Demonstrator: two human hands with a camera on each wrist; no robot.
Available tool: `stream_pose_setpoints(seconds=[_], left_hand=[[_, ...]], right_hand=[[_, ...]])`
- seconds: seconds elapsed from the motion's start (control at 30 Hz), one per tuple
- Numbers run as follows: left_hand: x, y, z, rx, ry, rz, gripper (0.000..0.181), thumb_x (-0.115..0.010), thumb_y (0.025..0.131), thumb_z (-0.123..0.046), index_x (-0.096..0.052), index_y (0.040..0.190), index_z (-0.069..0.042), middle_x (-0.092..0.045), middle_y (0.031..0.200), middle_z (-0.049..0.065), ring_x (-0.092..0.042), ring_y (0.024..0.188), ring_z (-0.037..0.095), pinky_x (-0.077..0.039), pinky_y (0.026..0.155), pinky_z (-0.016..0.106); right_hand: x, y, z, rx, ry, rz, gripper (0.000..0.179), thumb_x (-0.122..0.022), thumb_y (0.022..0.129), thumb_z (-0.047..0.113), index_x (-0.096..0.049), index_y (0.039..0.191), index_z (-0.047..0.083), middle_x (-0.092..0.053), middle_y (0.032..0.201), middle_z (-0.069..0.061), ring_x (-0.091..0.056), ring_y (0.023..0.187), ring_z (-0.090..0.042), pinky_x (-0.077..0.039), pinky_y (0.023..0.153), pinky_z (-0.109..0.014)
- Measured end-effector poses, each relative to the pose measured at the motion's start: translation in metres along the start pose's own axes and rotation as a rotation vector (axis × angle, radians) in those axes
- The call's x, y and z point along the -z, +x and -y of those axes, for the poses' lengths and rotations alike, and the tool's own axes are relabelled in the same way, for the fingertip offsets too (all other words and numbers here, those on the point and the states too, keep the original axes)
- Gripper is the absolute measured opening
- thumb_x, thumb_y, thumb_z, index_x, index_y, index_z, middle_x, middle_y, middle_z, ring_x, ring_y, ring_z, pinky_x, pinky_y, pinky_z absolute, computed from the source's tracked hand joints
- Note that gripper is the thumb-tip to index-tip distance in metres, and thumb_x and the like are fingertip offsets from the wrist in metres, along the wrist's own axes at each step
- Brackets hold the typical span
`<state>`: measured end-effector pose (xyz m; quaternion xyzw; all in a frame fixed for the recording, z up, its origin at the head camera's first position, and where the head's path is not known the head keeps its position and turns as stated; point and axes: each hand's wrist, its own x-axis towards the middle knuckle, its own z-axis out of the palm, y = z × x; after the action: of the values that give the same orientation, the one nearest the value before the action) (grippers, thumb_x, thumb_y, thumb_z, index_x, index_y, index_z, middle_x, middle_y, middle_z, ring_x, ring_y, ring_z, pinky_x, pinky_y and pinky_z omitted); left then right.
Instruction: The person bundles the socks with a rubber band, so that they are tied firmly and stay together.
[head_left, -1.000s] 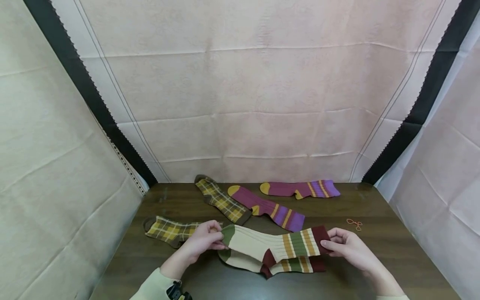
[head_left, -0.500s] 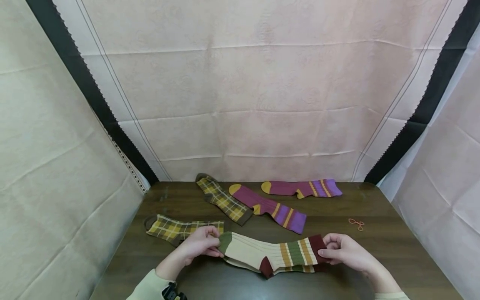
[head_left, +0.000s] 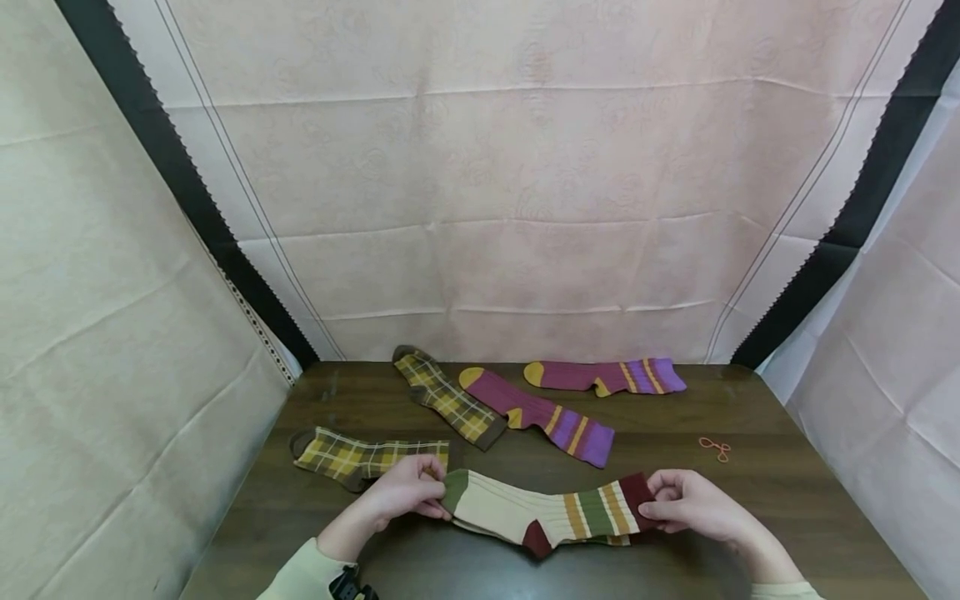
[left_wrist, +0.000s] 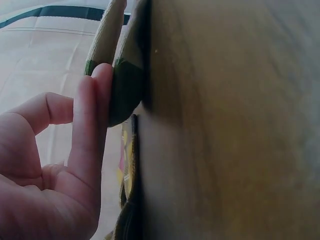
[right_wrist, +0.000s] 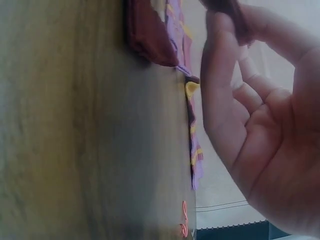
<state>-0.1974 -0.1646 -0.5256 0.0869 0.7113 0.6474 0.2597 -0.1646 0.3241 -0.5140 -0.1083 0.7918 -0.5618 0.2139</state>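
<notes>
A cream sock point(head_left: 510, 503) with a green toe, maroon heel and striped leg stretches between both hands, just above a matching lower sock point(left_wrist: 126, 92). My left hand point(head_left: 408, 490) pinches the green toe end. At the maroon cuff, my right hand point(head_left: 693, 510) pinches the other end between thumb and fingers. Both wrist views show a gap between the held sock and the lower one, whose maroon cuff point(right_wrist: 150, 37) lies on the table. From the head view the lower sock is mostly hidden beneath the upper.
Two yellow-green plaid socks, one flat at left point(head_left: 367, 458) and one slanting point(head_left: 450, 400), lie on the brown table point(head_left: 795, 517). Beyond the hands are two purple socks, one nearer point(head_left: 540, 417) and one farther point(head_left: 600, 377). A small orange looped cord point(head_left: 715, 448) lies at right.
Both hands have lowered the upper cream sock toward the viewer, so it now covers most of the lower one. The grip at both ends is kept; the other socks stay put.
</notes>
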Motion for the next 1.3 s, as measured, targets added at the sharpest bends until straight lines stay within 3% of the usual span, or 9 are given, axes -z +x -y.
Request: stream_pose_setpoints(seconds=[0.17,0.37,0.8,1.0,1.13,1.3], left_hand=[[-0.001,0.001,0.002,0.009,0.023,0.005,0.022,-0.059,0.088,0.008,-0.058,0.11,0.006,-0.074,0.083,0.019,-0.079,0.076,0.031,-0.062,0.064,0.027],[-0.001,-0.001,0.003,0.01,0.049,0.002,0.019,-0.061,0.09,0.006,-0.059,0.109,0.006,-0.074,0.083,0.019,-0.079,0.077,0.033,-0.062,0.063,0.027],[0.005,-0.006,0.006,0.043,0.067,0.0,0.016,-0.061,0.091,0.004,-0.058,0.107,0.005,-0.072,0.082,0.019,-0.079,0.079,0.034,-0.063,0.064,0.029],[0.004,-0.005,0.008,0.047,0.076,0.0,0.014,-0.063,0.092,0.004,-0.059,0.105,0.005,-0.071,0.079,0.018,-0.079,0.076,0.034,-0.063,0.063,0.031],[0.005,-0.007,0.005,0.06,0.097,0.014,0.013,-0.064,0.093,0.003,-0.059,0.106,0.005,-0.073,0.081,0.02,-0.079,0.076,0.034,-0.064,0.064,0.032],[0.006,-0.005,0.002,0.068,0.11,0.018,0.013,-0.065,0.095,0.002,-0.06,0.107,0.005,-0.074,0.083,0.02,-0.078,0.075,0.031,-0.064,0.065,0.032]], right_hand=[[-0.001,0.0,-0.006,-0.031,-0.051,-0.018,0.021,-0.077,0.097,0.01,-0.062,0.103,-0.004,-0.065,0.079,-0.001,-0.067,0.074,-0.012,-0.063,0.067,-0.037],[-0.002,0.0,-0.006,-0.055,-0.102,-0.049,0.021,-0.076,0.099,0.014,-0.064,0.104,-0.002,-0.071,0.085,-0.005,-0.069,0.08,-0.017,-0.063,0.069,-0.038],[-0.01,0.005,-0.009,-0.034,-0.032,-0.043,0.022,-0.072,0.104,0.016,-0.062,0.107,-0.004,-0.076,0.093,-0.013,-0.072,0.086,-0.02,-0.064,0.072,-0.037],[-0.011,0.003,-0.01,-0.077,-0.054,-0.066,0.021,-0.073,0.102,0.012,-0.061,0.107,-0.005,-0.075,0.091,-0.01,-0.071,0.085,-0.021,-0.064,0.073,-0.04],[-0.009,0.004,-0.013,-0.084,-0.053,-0.053,0.026,-0.074,0.1,0.01,-0.059,0.111,-0.007,-0.074,0.09,-0.01,-0.071,0.082,-0.023,-0.064,0.071,-0.04],[-0.007,0.003,-0.01,-0.113,-0.082,-0.043,0.046,-0.078,0.098,0.013,-0.054,0.128,-0.011,-0.073,0.084,-0.01,-0.07,0.075,-0.025,-0.062,0.065,-0.039]])
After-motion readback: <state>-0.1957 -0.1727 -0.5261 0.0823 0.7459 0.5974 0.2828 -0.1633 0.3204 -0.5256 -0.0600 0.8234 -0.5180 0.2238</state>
